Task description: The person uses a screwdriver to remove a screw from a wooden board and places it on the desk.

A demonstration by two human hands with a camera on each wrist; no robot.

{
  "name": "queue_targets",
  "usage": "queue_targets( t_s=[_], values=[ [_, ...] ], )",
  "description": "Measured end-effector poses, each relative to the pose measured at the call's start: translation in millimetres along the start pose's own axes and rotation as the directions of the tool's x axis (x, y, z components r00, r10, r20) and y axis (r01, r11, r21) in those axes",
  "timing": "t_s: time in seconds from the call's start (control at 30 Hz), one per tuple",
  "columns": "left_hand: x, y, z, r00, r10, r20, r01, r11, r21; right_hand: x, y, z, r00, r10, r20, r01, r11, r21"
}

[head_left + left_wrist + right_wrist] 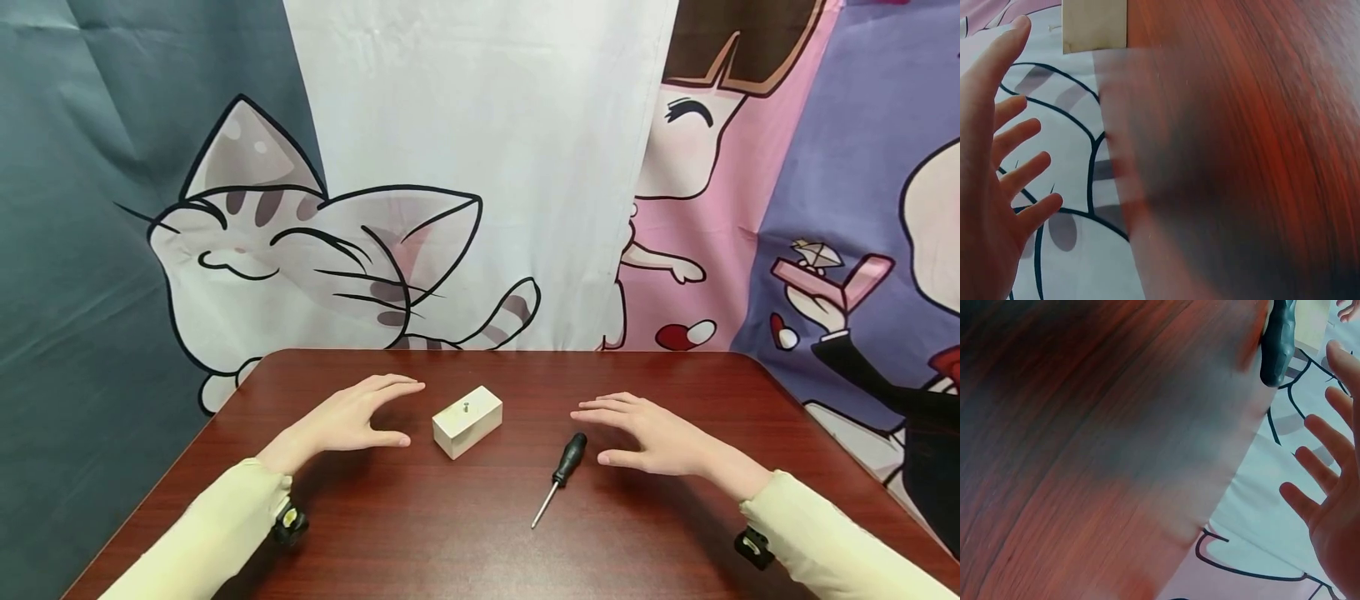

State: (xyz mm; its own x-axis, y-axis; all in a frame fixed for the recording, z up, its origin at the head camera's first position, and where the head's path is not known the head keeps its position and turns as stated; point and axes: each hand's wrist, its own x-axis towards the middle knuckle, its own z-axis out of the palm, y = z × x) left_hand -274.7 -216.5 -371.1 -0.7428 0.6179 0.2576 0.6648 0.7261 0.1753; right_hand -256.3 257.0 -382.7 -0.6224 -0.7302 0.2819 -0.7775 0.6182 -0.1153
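Observation:
A pale wooden block [472, 425] lies on the table between the two hands, with a small screw [466, 407] standing up from its top. To its right, a screwdriver [572, 457] with a black handle and metal shaft lies with its tip toward the near edge. My left hand [352, 421] hovers left of the block, fingers spread and holding nothing. My right hand [648, 433] is just right of the screwdriver handle, fingers loosely extended, not touching it. The left wrist view shows the block's end [1094, 25]; the right wrist view shows the screwdriver's handle [1279, 347].
The dark red-brown wooden table [450, 533] has a glossy surface. Behind it hangs a printed cloth backdrop [480, 108] with a cartoon cat and figures. Each sleeve carries a small dark wrist device, such as the left one [290, 522].

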Motion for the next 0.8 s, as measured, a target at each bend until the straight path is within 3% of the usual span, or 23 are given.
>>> queue_targets(
  t_s=[0.33, 0.53, 0.8],
  values=[
    [16.3, 9.8, 20.7, 0.999, -0.041, -0.005, 0.040, 0.993, -0.108, 11, 2, 10, 1.000, -0.023, 0.019, 0.021, 0.996, 0.086],
    [23.5, 15.9, 30.7, 0.995, -0.096, 0.000, 0.094, 0.971, -0.220, 19, 6, 17, 0.999, -0.013, 0.046, 0.006, 0.989, 0.146],
    [33.3, 24.6, 42.7, 0.993, -0.117, -0.025, 0.107, 0.965, -0.237, 25, 9, 25, 0.995, -0.064, 0.075, 0.048, 0.977, 0.206]
  ],
)
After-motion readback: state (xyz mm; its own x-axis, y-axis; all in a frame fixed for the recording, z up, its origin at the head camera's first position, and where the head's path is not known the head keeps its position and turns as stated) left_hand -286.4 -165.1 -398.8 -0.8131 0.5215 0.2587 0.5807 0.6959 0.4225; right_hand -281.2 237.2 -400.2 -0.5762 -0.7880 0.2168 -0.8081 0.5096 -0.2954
